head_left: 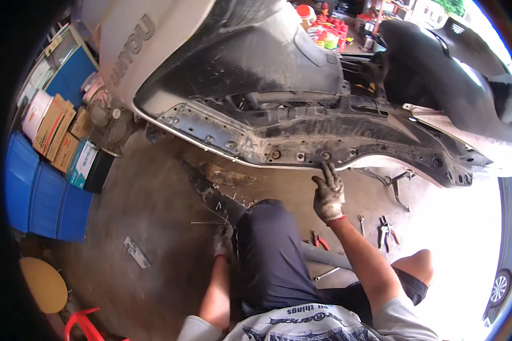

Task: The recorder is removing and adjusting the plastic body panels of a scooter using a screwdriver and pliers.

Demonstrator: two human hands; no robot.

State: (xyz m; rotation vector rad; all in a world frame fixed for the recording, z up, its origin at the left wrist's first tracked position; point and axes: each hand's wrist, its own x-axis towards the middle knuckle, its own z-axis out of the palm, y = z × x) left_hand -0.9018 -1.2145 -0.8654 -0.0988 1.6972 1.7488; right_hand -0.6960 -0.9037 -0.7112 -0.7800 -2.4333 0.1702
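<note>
A scooter body (290, 131) with black inner plastic and a pale outer shell spans the upper view. My right hand (329, 196), in a soiled work glove with a red cuff, has its fingers stretched up to the body's lower rim, beside a row of round holes. Low by my raised knee, my left hand (223, 241) is gloved and closed; what it grips is hidden. Thin wire-like strips (207, 222) stick out just above it. A long dark strip-like piece (210, 196) slants from the scooter's underside to the knee.
Pliers with red handles (385, 234), a second red-handled tool (320, 241) and a wrench (327, 273) lie on the floor at right. Blue bins (45, 190), cardboard boxes (54, 125) and a fan (105, 116) stand left. A yellow round stool (42, 284) is lower left.
</note>
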